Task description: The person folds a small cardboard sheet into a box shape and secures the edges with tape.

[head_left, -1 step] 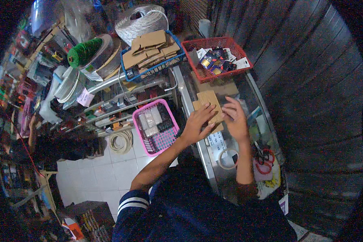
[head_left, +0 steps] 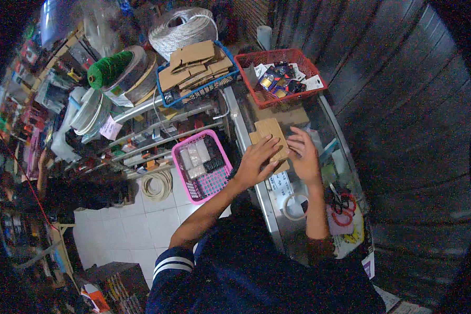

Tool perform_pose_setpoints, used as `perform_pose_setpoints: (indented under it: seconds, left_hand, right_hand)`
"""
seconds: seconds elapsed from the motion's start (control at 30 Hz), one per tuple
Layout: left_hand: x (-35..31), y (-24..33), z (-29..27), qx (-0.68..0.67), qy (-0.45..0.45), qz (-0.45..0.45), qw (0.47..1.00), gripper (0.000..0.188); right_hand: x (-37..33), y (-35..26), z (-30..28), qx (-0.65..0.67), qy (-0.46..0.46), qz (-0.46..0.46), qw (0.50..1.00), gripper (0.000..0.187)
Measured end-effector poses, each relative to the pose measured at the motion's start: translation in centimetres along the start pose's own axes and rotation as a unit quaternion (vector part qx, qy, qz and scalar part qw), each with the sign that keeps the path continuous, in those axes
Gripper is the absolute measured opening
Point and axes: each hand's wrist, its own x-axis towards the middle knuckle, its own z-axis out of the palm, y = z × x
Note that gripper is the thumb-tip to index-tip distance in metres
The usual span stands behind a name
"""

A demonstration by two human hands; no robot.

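Note:
A folded piece of brown cardboard (head_left: 269,128) lies on the glass counter. My left hand (head_left: 256,161) rests on its near part, palm down, fingers stretched out and thumb apart. Just to the right, my right hand (head_left: 303,154) is raised by the cardboard's right edge with its fingers apart and slightly bent. Whether its fingertips touch the cardboard is hard to tell. Below the hands, a roll of tape (head_left: 286,210) lies on the counter, partly behind my right forearm. Red-handled scissors (head_left: 342,217) lie to the right of that forearm.
Beyond the cardboard stands a red basket (head_left: 311,90) of small carded packs. A blue basket (head_left: 165,93) of cardboard pieces sits at its left. Lower left is a pink basket (head_left: 180,175) with wrapped packs. Coiled rope (head_left: 157,185) lies on the floor; a corrugated shutter (head_left: 403,131) borders the right.

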Motion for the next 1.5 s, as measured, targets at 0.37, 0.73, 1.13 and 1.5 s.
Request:
perform_pose_setpoints:
  seconds: [0.37, 0.73, 1.13, 1.5]
  left_hand:
    - [0.2, 0.2, -0.1, -0.001, 0.015, 0.023, 1.000, 0.047]
    - [0.6, 0.3, 0.0, -0.025, 0.011, 0.006, 1.000, 0.045]
    - [0.8, 0.2, 0.1, 0.010, 0.018, 0.053, 0.998, 0.034]
    - [0.6, -0.6, 0.5, 0.024, 0.019, 0.070, 0.997, 0.039]
  right_hand:
    - [-0.1, -0.7, -0.5, -0.069, -0.030, 0.025, 0.997, 0.068]
    - [0.4, -1.2, -1.0, 0.045, -0.021, 0.027, 0.998, 0.053]
    - [0.2, -1.0, -0.5, -0.062, -0.013, 0.022, 0.998, 0.037]
    - [-0.3, -1.9, 0.5, -0.051, -0.022, 0.045, 0.997, 0.045]
